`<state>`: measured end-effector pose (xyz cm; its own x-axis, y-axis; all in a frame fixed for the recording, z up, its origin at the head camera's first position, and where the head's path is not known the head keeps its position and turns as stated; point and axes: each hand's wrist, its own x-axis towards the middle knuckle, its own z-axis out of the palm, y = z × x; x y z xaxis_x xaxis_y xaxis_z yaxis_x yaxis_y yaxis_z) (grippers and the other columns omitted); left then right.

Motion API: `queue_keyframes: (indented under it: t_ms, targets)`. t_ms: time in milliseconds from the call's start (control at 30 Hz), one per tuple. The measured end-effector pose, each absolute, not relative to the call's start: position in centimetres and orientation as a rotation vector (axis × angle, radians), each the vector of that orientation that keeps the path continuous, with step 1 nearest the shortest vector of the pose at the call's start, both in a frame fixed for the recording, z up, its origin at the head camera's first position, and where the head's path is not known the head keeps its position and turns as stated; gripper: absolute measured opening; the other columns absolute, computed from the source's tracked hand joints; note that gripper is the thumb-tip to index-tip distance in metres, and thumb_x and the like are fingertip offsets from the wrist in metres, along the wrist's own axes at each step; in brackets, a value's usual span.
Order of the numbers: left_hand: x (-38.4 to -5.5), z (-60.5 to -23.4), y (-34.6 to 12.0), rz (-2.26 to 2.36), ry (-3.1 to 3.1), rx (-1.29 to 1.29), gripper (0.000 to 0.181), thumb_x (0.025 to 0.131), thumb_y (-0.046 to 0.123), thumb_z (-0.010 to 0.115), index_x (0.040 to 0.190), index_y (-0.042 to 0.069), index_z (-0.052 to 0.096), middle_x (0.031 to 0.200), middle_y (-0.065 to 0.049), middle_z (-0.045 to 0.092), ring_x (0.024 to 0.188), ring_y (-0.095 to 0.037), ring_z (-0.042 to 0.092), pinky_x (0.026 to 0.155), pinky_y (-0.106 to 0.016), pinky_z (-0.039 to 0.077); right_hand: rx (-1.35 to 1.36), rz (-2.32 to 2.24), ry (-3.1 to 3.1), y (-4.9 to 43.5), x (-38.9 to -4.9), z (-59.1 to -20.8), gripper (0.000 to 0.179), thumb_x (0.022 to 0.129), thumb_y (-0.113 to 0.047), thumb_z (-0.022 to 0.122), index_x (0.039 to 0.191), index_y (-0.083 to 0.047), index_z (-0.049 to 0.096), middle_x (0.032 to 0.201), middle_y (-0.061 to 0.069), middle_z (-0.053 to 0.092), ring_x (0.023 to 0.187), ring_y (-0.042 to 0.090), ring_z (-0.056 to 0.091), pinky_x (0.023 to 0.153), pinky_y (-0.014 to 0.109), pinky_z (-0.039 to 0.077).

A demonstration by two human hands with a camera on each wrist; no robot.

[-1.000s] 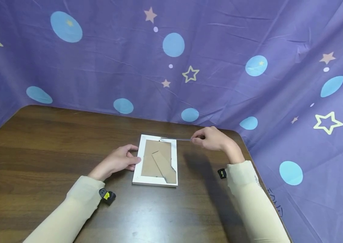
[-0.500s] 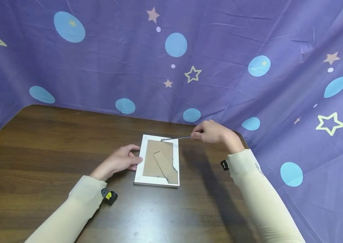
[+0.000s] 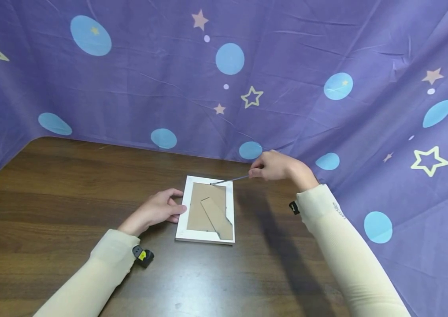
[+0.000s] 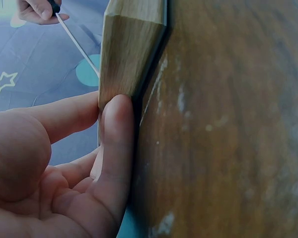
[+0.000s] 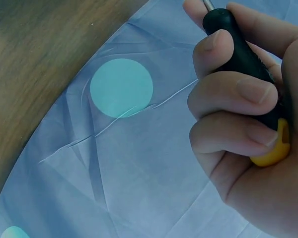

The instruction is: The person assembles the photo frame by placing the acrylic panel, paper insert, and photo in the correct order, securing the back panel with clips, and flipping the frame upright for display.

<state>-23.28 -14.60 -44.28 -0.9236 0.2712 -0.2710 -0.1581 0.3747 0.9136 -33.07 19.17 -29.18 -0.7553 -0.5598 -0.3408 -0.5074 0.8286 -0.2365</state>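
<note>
A white-bordered picture frame [image 3: 184,225] lies face down on the table, its brown backing board [image 3: 197,211] and slanted easel leg [image 3: 216,218] uppermost. My left hand [image 3: 156,207] holds the frame's left edge, thumb on the border. The left wrist view shows fingers against the frame's wooden side [image 4: 129,54]. In my right hand [image 3: 277,166] is a screwdriver [image 5: 228,25] with a black and yellow handle, fingers curled round it. Its thin metal shaft [image 3: 231,179] slants down leftward, with the tip at the small dark tab on the backing's top edge.
The brown wooden table [image 3: 89,185] has rounded far corners. Behind it and to the right hangs a purple curtain [image 3: 136,66] with stars and blue dots. Black straps sit at both wrists, the left one [image 3: 143,256] with a yellow mark.
My right hand has risen somewhat, so the screwdriver shaft tilts more steeply, while its tip has stayed by the backing's top edge. The left hand and the frame keep their places.
</note>
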Motion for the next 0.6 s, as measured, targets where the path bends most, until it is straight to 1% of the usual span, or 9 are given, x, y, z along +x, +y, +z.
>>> queue_keyframes:
  t_ms: [67,133,300,400,533,600]
  targets:
    - [-23.24,-44.24,-14.63,1.569,2.259,0.096,0.065,0.1,0.012,0.074,0.154,-0.006,0.044,0.095,-0.015,0.067,0.073,-0.017,0.071,0.072,-0.031,0.066,-0.795,-0.174,2.61,19.03,-33.09,-29.08,0.026,0.109,-0.03,0.06,0.115,-0.017,0.082,0.067,-0.004,0.067,0.067,0.008,0.063,0.078,0.032,0.053]
    - [-23.22,-44.22,-14.63,1.568,2.256,0.095,0.065,0.1,0.012,0.074,0.154,-0.006,0.044,0.095,-0.015,0.067,0.073,-0.017,0.071,0.073,-0.031,0.066,-0.792,-0.173,2.609,19.02,-33.11,-29.06,0.025,0.109,-0.03,0.06,0.114,-0.018,0.082,0.069,-0.001,0.068,0.066,0.007,0.061,0.075,0.031,0.052]
    - [-23.35,-44.34,-14.53,1.557,2.26,0.077,0.063,0.1,0.013,0.074,0.154,-0.004,0.045,0.097,-0.015,0.068,0.074,-0.016,0.072,0.073,-0.031,0.066,-0.782,-0.179,2.612,19.35,-33.11,-29.16,0.026,0.11,-0.028,0.059,0.116,-0.019,0.082,0.069,-0.001,0.068,0.065,0.007,0.059,0.074,0.03,0.051]
    - [-23.39,-44.41,-14.5,1.554,2.264,0.075,0.063,0.1,0.013,0.073,0.154,-0.004,0.045,0.096,-0.015,0.068,0.074,-0.016,0.072,0.073,-0.03,0.066,-0.781,-0.176,2.618,19.42,-33.12,-29.2,0.027,0.11,-0.028,0.058,0.119,-0.018,0.082,0.067,-0.006,0.066,0.065,0.007,0.061,0.076,0.031,0.052]
    - [-23.41,-44.42,-14.56,1.555,2.269,0.077,0.064,0.1,0.012,0.073,0.155,-0.004,0.044,0.096,-0.015,0.068,0.073,-0.016,0.072,0.072,-0.031,0.066,-0.792,-0.158,2.62,19.18,-33.3,-29.09,0.027,0.109,-0.031,0.061,0.12,-0.017,0.081,0.067,-0.005,0.066,0.067,0.008,0.062,0.081,0.035,0.053]
    - [-23.41,-44.4,-14.63,1.555,2.273,0.084,0.066,0.1,0.012,0.073,0.157,-0.003,0.042,0.096,-0.015,0.068,0.073,-0.016,0.071,0.072,-0.031,0.066,-0.787,-0.146,2.61,18.98,-33.43,-28.91,0.027,0.109,-0.031,0.06,0.12,-0.018,0.081,0.067,-0.003,0.066,0.068,0.009,0.061,0.084,0.035,0.052]
